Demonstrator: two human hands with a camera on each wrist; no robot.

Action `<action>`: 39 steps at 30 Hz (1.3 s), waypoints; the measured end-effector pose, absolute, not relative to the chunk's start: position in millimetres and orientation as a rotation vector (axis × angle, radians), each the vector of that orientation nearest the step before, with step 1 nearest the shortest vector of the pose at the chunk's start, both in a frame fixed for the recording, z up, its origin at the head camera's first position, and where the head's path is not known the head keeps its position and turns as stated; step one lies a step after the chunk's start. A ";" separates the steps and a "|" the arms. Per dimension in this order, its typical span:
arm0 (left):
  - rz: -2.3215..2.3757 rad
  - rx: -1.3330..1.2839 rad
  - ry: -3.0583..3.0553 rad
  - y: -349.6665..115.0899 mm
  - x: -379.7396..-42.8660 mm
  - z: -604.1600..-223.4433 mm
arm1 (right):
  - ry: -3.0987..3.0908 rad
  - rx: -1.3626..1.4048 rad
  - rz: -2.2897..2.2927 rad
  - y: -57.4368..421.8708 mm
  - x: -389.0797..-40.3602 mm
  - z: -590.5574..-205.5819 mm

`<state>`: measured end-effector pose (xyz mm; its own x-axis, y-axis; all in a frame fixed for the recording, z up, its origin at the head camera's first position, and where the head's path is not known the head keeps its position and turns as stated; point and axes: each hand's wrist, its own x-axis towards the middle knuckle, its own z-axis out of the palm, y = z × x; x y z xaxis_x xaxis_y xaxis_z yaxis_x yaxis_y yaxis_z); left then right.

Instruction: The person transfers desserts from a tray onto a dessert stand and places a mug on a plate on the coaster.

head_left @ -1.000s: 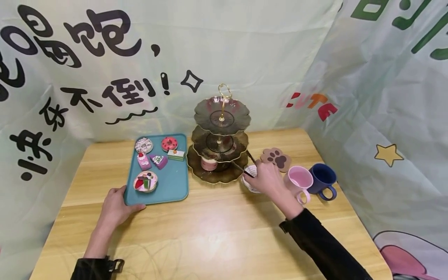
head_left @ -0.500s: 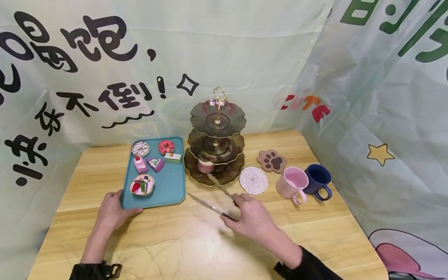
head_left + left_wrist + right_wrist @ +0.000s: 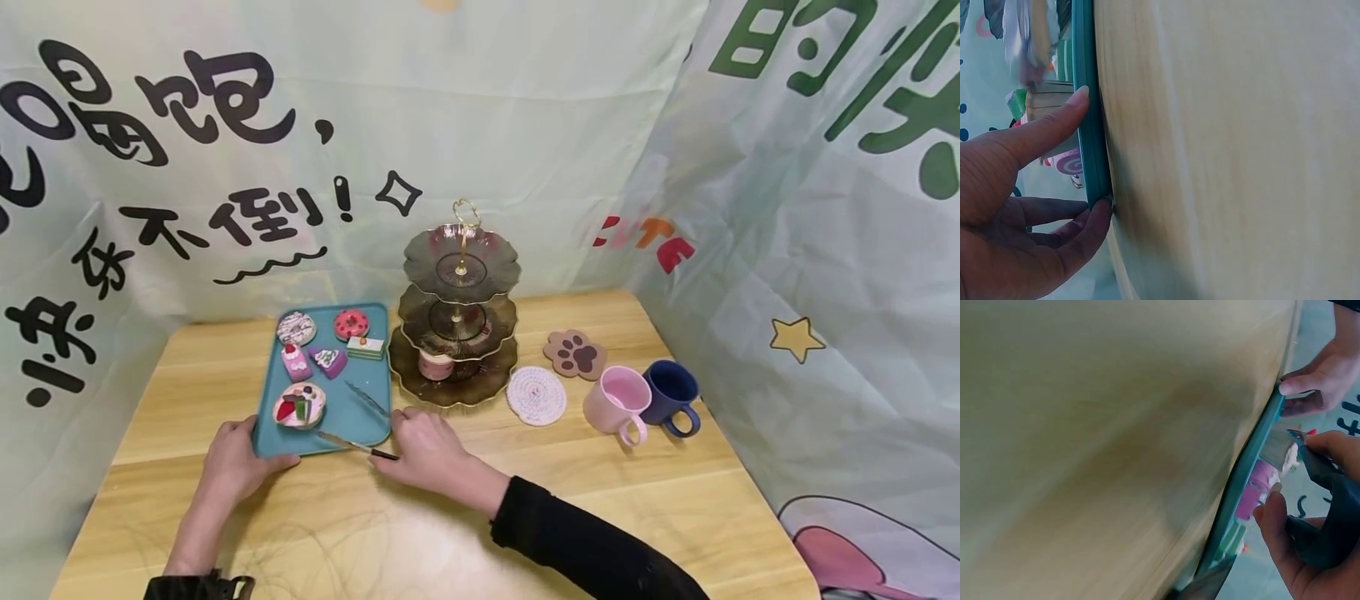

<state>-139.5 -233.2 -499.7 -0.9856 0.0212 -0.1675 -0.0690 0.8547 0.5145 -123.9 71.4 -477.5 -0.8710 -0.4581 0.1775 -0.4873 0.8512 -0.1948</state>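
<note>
My left hand (image 3: 231, 460) grips the front left corner of a teal tray (image 3: 333, 308), thumb along its front rim in the left wrist view. My right hand (image 3: 431, 454) holds tongs (image 3: 347, 443) with their arms spread apart over the tray's front right part; nothing is between the tips. On the tray lie a fruit-topped round tart (image 3: 299, 406), a white donut (image 3: 296, 328), a red donut (image 3: 351, 324), a pink cake roll (image 3: 296, 363), a purple cake wedge (image 3: 329, 361) and a green layered cake slice (image 3: 366, 347).
A three-tier stand (image 3: 491, 375) is right of the tray, with a pink cake (image 3: 436, 365) on its bottom tier. Further right are a round woven coaster (image 3: 536, 396), a paw coaster (image 3: 575, 354), a pink mug (image 3: 617, 400) and a blue mug (image 3: 670, 393).
My right hand has carried the tongs left from the stand and round coaster, across the front, to the tray. The left hand stays at the tray's corner. The head view has shifted slightly.
</note>
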 end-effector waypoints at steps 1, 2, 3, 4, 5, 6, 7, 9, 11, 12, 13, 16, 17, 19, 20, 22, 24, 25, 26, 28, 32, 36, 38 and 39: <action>0.804 -0.032 2.865 -233.6 -139.4 -500.2 | -2.898 0.762 0.342 66.2 -126.7 -477.3; 0.806 -0.030 2.866 -233.8 -139.3 -500.6 | -2.895 0.778 0.323 61.2 -129.4 -477.3; 0.808 -0.029 2.864 -234.0 -139.3 -500.8 | -2.895 0.795 0.310 56.6 -131.8 -477.0; 0.808 -0.025 2.866 -234.0 -139.2 -500.9 | -2.898 0.810 0.302 52.2 -134.1 -476.8; 0.812 -0.026 2.864 -234.0 -139.3 -500.8 | -2.899 0.828 0.296 48.1 -136.3 -476.7; 0.813 -0.027 2.864 -233.8 -139.3 -500.6 | -2.900 0.842 0.293 44.3 -138.5 -476.9; 0.813 -0.028 2.864 -233.6 -139.5 -500.3 | -2.900 0.854 0.293 40.6 -140.8 -477.1; 0.811 -0.034 2.863 -233.1 -139.9 -499.9 | -2.899 0.874 0.300 34.5 -144.3 -477.8; 0.809 -0.041 2.860 -232.4 -139.9 -499.4 | -2.891 0.884 0.311 29.7 -147.3 -479.4; 0.804 -0.044 2.859 -232.1 -139.8 -499.3 | -2.888 0.885 0.319 28.2 -148.3 -479.9; 0.803 -0.046 2.854 -231.8 -139.6 -499.2 | -2.883 0.885 0.325 27.1 -148.8 -480.3; 0.806 -0.054 2.844 -231.2 -139.0 -498.9 | -2.868 0.891 0.332 26.9 -148.1 -479.9; 0.808 -0.057 2.843 -231.1 -138.6 -498.7 | -2.864 0.897 0.334 27.8 -147.1 -478.5; 0.806 -0.055 2.849 -231.3 -138.1 -498.6 | -2.859 0.909 0.332 31.5 -143.6 -474.1; 0.804 -0.055 2.853 -231.5 -138.2 -498.6 | -2.860 0.914 0.335 34.5 -141.2 -471.6; 0.794 -0.057 2.855 -231.8 -138.5 -498.5 | -2.867 0.918 0.352 43.3 -135.0 -465.5; 0.784 -0.059 2.854 -232.2 -139.3 -498.2 | -2.866 0.912 0.389 56.1 -127.9 -459.6; 0.781 -0.063 2.848 -232.2 -139.8 -498.4 | -2.865 0.902 0.414 64.2 -124.0 -457.3; 0.776 -0.063 2.845 -232.3 -140.2 -498.6 | -2.871 0.884 0.451 73.1 -119.9 -455.1; 0.765 -0.065 2.838 -232.4 -140.8 -499.0 | -2.877 0.838 0.545 93.2 -111.9 -450.9; 0.755 -0.061 2.825 -232.8 -141.4 -499.1 | -2.893 0.695 0.684 136.3 -97.7 -442.6; 0.760 -0.060 2.819 -233.1 -141.2 -497.8 | -2.880 0.602 0.682 174.0 -87.9 -435.3; 0.758 -0.053 2.820 -232.8 -141.4 -497.3 | -2.887 0.555 0.670 190.4 -84.4 -434.0; 0.758 -0.049 2.821 -232.5 -141.6 -497.1 | -2.893 0.527 0.661 198.0 -83.3 -433.8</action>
